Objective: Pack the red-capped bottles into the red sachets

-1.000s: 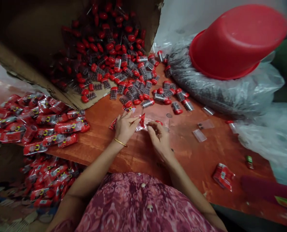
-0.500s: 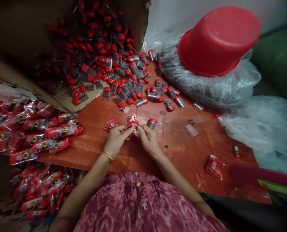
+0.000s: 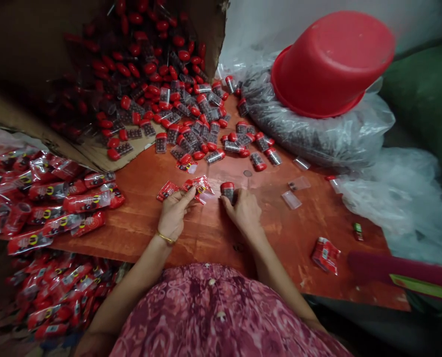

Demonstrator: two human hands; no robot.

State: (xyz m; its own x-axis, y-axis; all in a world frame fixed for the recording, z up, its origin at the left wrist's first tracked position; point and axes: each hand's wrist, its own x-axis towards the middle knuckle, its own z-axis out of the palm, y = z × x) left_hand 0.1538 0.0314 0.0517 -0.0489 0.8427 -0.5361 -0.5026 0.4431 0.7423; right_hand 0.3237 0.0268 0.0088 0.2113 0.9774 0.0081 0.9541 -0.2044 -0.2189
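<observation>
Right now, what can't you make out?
In the head view:
Held bottle: lower end, behind the right hand.
Left hand: palm side, hidden by its own back.
Held wrapper: printed text, too small.
Carton: top, cut off by the upper edge; depths, lost in shadow.

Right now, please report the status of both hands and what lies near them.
Left hand: pinching red wrapper. Right hand: thumb and fingers around red-capped container. Nearby: second wrapper beside left hand, loose containers beyond.

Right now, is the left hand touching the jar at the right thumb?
Apart. The head view shows a wrapper and bare table between the left hand and the jar.
</observation>
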